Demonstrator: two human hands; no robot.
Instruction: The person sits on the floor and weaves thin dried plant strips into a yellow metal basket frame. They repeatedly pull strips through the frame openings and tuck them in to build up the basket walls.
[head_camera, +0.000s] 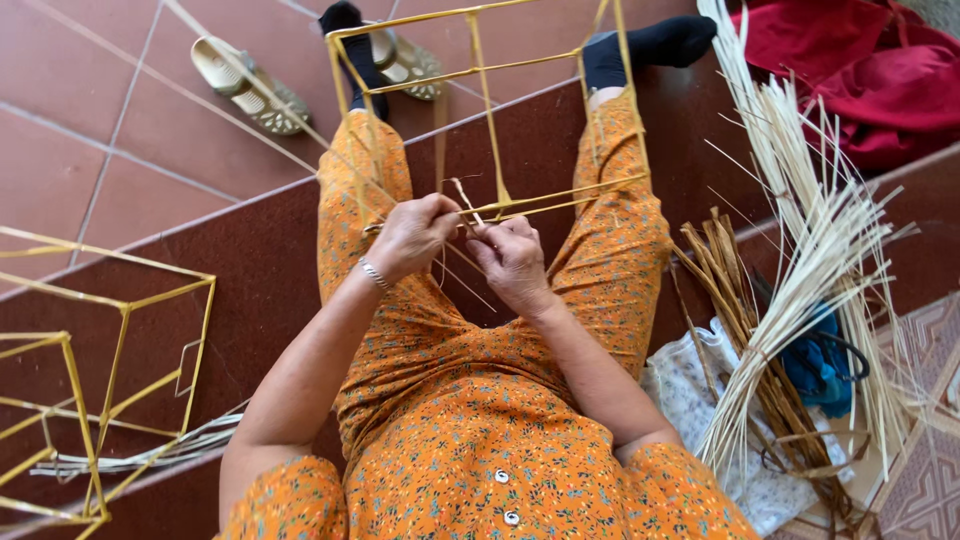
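A yellow bamboo frame (487, 95), box-shaped and open, rests across my knees and reaches toward my feet. My left hand (415, 235) and my right hand (512, 258) meet at the frame's near bar, both pinched on a thin pale bamboo strip (463, 197) that sticks up at a joint. A silver bracelet sits on my left wrist. I sit on a dark red step in an orange flowered outfit and black socks.
A bundle of pale bamboo strips (820, 250) and darker brown sticks (735, 300) lies at my right on a white cloth. Red fabric (870, 70) is at top right. Finished yellow frames (100, 380) stand at left. Two sandals (250, 85) lie on the tiled floor.
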